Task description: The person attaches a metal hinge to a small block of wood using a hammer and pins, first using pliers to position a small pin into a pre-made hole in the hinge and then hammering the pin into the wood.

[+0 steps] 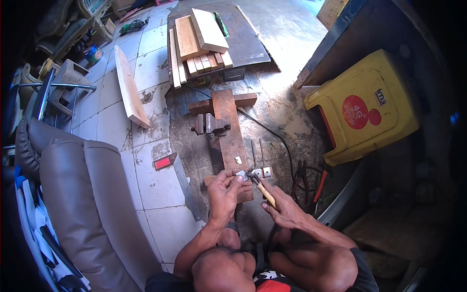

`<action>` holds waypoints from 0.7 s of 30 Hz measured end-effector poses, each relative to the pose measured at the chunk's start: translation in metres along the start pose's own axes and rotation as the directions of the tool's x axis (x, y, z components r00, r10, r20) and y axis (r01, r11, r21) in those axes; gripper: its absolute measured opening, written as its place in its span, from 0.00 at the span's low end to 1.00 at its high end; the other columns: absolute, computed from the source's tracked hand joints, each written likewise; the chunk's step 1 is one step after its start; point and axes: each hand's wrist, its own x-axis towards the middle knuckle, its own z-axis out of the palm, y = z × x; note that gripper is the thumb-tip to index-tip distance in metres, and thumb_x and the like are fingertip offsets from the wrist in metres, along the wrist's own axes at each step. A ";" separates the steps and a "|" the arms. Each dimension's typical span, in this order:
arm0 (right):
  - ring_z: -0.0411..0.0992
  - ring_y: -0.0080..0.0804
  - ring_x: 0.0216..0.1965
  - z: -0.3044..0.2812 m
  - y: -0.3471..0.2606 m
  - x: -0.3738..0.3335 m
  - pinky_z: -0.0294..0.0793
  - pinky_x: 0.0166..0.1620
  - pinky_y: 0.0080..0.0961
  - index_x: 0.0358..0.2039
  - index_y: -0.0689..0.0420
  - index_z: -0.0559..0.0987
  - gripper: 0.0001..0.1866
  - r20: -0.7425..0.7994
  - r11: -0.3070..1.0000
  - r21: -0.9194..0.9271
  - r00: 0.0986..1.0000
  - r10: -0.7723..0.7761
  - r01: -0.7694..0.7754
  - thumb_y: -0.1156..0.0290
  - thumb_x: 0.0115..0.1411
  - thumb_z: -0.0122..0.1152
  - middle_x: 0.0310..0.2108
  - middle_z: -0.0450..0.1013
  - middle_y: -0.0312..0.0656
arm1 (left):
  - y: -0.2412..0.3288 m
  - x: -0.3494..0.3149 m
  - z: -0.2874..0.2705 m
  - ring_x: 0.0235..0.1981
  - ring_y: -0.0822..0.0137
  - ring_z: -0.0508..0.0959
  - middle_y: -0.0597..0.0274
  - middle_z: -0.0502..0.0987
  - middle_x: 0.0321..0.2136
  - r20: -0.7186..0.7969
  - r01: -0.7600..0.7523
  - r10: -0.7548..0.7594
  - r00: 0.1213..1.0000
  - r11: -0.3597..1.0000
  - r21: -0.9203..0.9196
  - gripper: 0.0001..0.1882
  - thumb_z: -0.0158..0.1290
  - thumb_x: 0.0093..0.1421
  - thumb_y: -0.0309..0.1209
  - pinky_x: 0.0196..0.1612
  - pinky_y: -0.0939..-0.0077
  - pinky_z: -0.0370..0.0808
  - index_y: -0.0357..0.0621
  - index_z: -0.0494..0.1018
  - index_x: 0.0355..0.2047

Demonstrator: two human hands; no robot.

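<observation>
My left hand (pixel 224 195) pinches a small light-grey metal piece (pixel 242 175) above the near end of a wooden bench beam (pixel 227 138). Closed round the yellow handles of a pair of pliers (pixel 265 192) is my right hand (pixel 288 210). The dark jaws meet the right edge of the metal piece; whether they grip it is too small to tell. Just beyond the jaws lie small metal pieces with holes (pixel 262 172). A pale small piece (pixel 238 159) rests on the beam. Farther along, a metal vise (pixel 210 123) is mounted on it.
A handsaw (pixel 182 180) with a red handle lies on the tiles at left, near a brown padded seat (pixel 82 204). Boards (pixel 199 36) are stacked on a dark low table ahead. A yellow plastic stool (pixel 365 107) lies tipped at right, near a black cable (pixel 277 135).
</observation>
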 end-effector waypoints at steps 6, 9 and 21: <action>0.71 0.59 0.44 0.001 0.001 0.000 0.71 0.52 0.47 0.78 0.49 0.52 0.41 0.026 0.998 0.065 0.999 0.023 -0.025 0.73 0.69 0.59 0.41 0.69 0.57 | -0.003 0.000 -0.005 0.37 0.63 0.86 0.50 0.82 0.38 0.031 0.030 -0.027 0.999 0.997 -0.071 0.12 0.55 0.70 0.22 0.42 0.72 0.88 0.27 0.73 0.51; 0.71 0.58 0.43 0.000 0.001 -0.001 0.71 0.51 0.47 0.78 0.48 0.52 0.41 0.012 0.996 0.090 1.000 -0.014 0.013 0.72 0.69 0.59 0.41 0.68 0.56 | -0.008 0.002 -0.009 0.37 0.64 0.86 0.52 0.82 0.38 0.050 0.040 -0.036 0.998 0.995 -0.091 0.12 0.55 0.70 0.23 0.42 0.72 0.88 0.28 0.73 0.51; 0.70 0.50 0.40 -0.002 0.020 -0.003 0.70 0.50 0.41 0.78 0.48 0.53 0.40 -0.061 0.998 0.023 0.996 0.064 -0.062 0.65 0.70 0.59 0.39 0.66 0.50 | -0.004 0.014 -0.012 0.40 0.62 0.86 0.52 0.83 0.40 0.087 0.216 -0.199 0.976 0.926 -0.309 0.09 0.55 0.70 0.25 0.44 0.71 0.87 0.35 0.73 0.48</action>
